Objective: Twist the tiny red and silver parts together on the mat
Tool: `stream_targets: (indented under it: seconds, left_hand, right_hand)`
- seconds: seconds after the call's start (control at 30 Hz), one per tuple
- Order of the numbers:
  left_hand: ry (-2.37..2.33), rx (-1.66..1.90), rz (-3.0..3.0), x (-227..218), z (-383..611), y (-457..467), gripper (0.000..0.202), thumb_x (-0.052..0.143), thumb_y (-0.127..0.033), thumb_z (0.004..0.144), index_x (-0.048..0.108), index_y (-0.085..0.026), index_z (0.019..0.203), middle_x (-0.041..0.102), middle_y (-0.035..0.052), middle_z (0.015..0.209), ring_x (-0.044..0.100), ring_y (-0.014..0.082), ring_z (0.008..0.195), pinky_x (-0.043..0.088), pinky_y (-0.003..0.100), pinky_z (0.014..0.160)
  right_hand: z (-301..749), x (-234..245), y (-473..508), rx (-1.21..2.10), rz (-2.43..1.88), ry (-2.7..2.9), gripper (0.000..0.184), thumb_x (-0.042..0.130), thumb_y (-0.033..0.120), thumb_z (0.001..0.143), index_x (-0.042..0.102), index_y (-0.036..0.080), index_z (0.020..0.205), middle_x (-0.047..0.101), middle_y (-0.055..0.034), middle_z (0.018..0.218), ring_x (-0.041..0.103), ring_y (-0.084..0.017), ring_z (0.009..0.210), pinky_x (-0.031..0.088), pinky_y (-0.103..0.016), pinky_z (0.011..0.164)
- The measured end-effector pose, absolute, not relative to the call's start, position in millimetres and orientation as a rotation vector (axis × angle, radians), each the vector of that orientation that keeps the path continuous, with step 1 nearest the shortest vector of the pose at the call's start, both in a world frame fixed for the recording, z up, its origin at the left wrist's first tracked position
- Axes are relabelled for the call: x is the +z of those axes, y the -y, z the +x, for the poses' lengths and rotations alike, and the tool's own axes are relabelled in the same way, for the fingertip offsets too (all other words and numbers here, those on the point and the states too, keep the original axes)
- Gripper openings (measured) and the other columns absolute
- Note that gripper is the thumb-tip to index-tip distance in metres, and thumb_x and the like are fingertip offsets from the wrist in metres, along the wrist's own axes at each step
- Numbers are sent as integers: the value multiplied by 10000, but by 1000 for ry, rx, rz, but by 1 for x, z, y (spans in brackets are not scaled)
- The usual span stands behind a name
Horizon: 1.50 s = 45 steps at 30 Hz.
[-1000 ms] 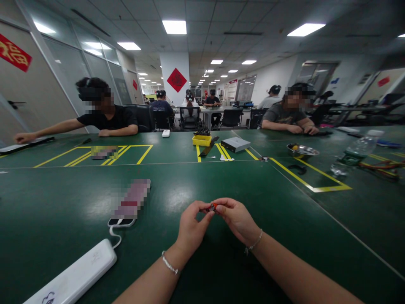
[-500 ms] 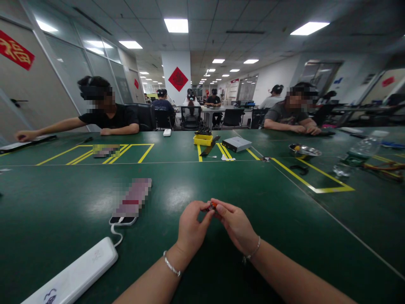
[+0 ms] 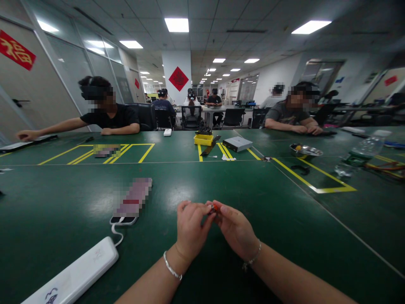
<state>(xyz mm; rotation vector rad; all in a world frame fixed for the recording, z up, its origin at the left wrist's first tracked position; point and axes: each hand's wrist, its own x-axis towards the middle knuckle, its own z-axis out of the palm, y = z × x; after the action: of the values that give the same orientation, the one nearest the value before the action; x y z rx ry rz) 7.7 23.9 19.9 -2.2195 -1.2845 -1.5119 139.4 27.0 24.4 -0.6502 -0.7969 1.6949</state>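
Note:
Between my fingertips, just above the green table, is a small orange object with a shiny metallic part; its kind is too small to make out. My left hand pinches it from the left, thumb and fingers closed at its metallic side. From the other side my right hand grips the orange side between thumb and fingers. The fingertips of both hands nearly meet and cover much of the object. Each wrist wears a silver bracelet.
A phone cabled to a white power bank lies left. Farther off are a yellow bin, a grey box, a metal dish and a plastic bottle. Two people sit across the table.
My left fingers have shifted, with the index finger now extended over the small object and other fingers raised. Both hands stay in nearly the same place, still holding it.

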Motion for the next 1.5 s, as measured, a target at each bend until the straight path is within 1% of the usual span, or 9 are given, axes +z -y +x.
stream_targets:
  seconds: [0.13,0.43,0.57,0.67,0.77,0.87,1.13,1.33,1.5]
  left_hand:
    - [1185,-1494,-2260,20,8,-21,109,580,-172,734,551,-214,830,646,-1,743,574,135,695,344,322,756]
    - [1032,-1416,-2243,23,8,-16,148,604,-150,709,539,-229,816,637,-23,696,564,123,643,340,340,773]
    - [1102,-1496,-2224,20,8,-17,140,581,-155,726,524,-231,829,623,-22,703,569,121,666,351,347,808]
    - [1138,-1589,-2246,16,7,-20,139,566,-176,742,500,-221,855,614,-5,735,571,136,711,371,365,827]
    - [1161,-1688,-2241,13,6,-22,138,534,-200,767,480,-208,894,605,28,782,564,161,775,418,351,774]
    - [1192,-1762,-2223,12,6,-23,102,493,-208,791,481,-206,893,592,37,793,559,163,767,446,317,696]
    - [1148,-1853,-2264,11,5,-22,147,522,-152,766,492,-197,903,589,33,804,554,146,746,460,298,675]
    - [1441,-1942,-2364,12,10,-27,75,574,-208,737,573,-191,811,634,26,781,589,152,744,476,303,692]
    - [1850,-2241,-2491,15,14,-34,153,590,-211,707,621,-183,854,664,29,807,614,154,745,498,307,717]
  right_hand:
    - [141,24,-26,1699,-605,803,151,599,288,659,693,215,754,661,-42,868,561,-171,853,396,-332,820]
    - [139,27,-16,1741,-550,757,101,585,249,669,675,226,710,657,-7,810,566,-121,750,428,-266,737]
    - [136,28,-14,1724,-561,772,120,662,214,619,671,238,736,655,-13,877,568,-134,825,424,-289,789]
    - [133,26,-12,1659,-598,807,149,672,246,633,681,241,782,652,-33,921,564,-154,884,418,-320,829]
    - [130,22,-7,1555,-705,906,250,660,276,658,668,254,907,629,-42,1009,548,-179,951,384,-373,900]
    - [127,19,-1,1443,-808,1007,330,637,282,687,622,263,1017,588,-37,1097,516,-193,1024,334,-400,961]
    - [126,26,-1,1543,-747,910,296,663,308,659,655,255,950,606,-54,1062,535,-191,987,367,-387,926]
    - [132,28,-18,1618,-710,797,271,699,290,605,678,209,863,636,-67,980,561,-181,906,407,-374,862]
    - [140,16,-35,1464,-861,942,287,698,288,606,671,197,877,639,-58,967,554,-181,920,379,-369,892]
